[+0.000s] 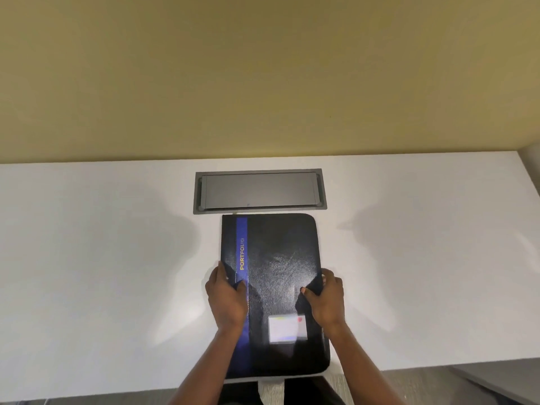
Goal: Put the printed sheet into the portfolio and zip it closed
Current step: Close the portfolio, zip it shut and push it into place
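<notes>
While both hands grip it, the black zip portfolio (277, 287) lies flat and closed on the white table (102, 258), its long axis running from the near edge toward the far edge, roughly midway between the table's left and right ends. Its near end overhangs or meets the near edge of the table; which of the two cannot be told. Its far end sits just short of the grey cable hatch (259, 190) recessed in the table near the far edge, close to it but apart. A blue stripe (242, 244) runs lengthwise near the portfolio's left side and carries the word "PORTFOLIO" in yellow letters. A small clear card pocket with a pale label (287, 329) sits on the cover toward the near right corner. The left hand (226, 299) clasps the left long edge, thumb laid on top of the cover across the stripe, fingers curled round the side. The right hand (325, 299) clasps the right long edge in like fashion, thumb on the cover, fingers wrapped over the side. Whether the zip is fully drawn cannot be determined; the printed sheet is not visible. A yellow wall (263, 83) rises behind the far edge of the table.
</notes>
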The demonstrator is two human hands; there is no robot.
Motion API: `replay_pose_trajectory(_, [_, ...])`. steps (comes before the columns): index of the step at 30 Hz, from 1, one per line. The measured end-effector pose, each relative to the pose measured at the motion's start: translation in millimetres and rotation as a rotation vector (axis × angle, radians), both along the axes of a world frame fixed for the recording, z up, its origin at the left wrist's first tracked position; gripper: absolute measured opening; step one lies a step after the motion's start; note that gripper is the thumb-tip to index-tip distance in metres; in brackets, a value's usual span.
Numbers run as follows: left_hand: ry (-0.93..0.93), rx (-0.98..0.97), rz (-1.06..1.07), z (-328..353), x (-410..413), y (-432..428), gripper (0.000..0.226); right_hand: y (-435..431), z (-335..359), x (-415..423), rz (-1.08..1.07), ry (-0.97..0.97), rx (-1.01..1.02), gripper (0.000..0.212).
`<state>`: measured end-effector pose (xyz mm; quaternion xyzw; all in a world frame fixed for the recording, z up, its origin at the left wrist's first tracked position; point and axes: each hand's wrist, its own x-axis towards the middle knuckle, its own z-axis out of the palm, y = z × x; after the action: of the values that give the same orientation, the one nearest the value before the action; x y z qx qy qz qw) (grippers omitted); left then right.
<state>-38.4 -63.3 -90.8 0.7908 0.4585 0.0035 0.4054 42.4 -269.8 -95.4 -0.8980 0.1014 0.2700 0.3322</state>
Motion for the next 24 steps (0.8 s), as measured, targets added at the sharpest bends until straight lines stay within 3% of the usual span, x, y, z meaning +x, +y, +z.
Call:
replay_pose_trajectory(5, [-0.088, 0.065, 0.023, 7, -2, 19, 0.06, 22, 6, 4, -0.026, -0.088, 0.044, 0.065])
replay_pose_trajectory(10, [-0.108, 0.091, 0.001, 7, 27, 56, 0.03, 56, 11, 43, 0.002, -0.119, 0.072, 0.056])
replay_pose_trajectory(14, [-0.106, 0.05, -0.003, -1, 44, 75, 0.019, 68, 5, 69, -0.005, -0.046, 0.146, 0.05])
replay_pose_trajectory(20, [-0.137, -0.067, -0.013, -7, 50, 83, 0.039, 72, -5, 72, -0.055, -0.001, 0.173, 0.049])
replay_pose_trajectory(24, [-0.12, -0.092, -0.077, -4, 43, 83, 0.031, 74, 3, 64, -0.009, -0.035, 0.08, 0.05])
